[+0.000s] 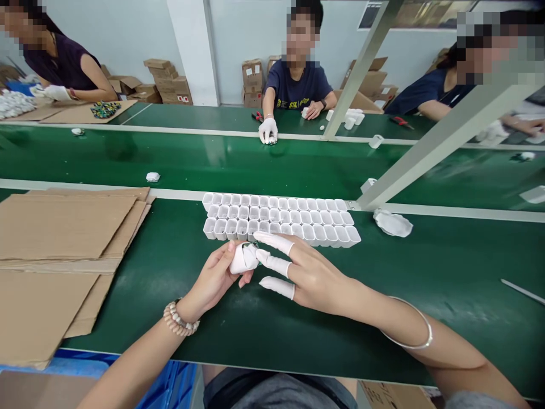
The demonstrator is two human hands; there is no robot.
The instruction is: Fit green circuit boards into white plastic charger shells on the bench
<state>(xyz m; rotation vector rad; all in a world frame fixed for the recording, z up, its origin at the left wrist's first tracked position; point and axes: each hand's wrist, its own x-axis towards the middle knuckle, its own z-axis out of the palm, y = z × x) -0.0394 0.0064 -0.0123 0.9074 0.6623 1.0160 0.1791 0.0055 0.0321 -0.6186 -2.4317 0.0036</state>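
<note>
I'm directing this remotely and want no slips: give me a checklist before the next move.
1. White piece held in the left hand: ok.
2. Three fingers of the right hand covered in white: ok.
3. Right thumb's hold on the piece: cannot tell, thumb hidden.
4. White cups in rows, openings up: ok.
5. Cardboard sheets apart from both hands: ok.
6. Co-worker's gloved hand well away: ok.

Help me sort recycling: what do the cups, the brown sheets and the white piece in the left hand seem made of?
Cups: probably moulded plastic, smooth with slight sheen; thin, even walls and matching shapes.
Sheets: likely matt cardboard; brown, flat, stiff-looking layers.
White piece: fairly matt; creased folds suggest soft wrap, perhaps paper, foam or film; I can't tell which.
</note>
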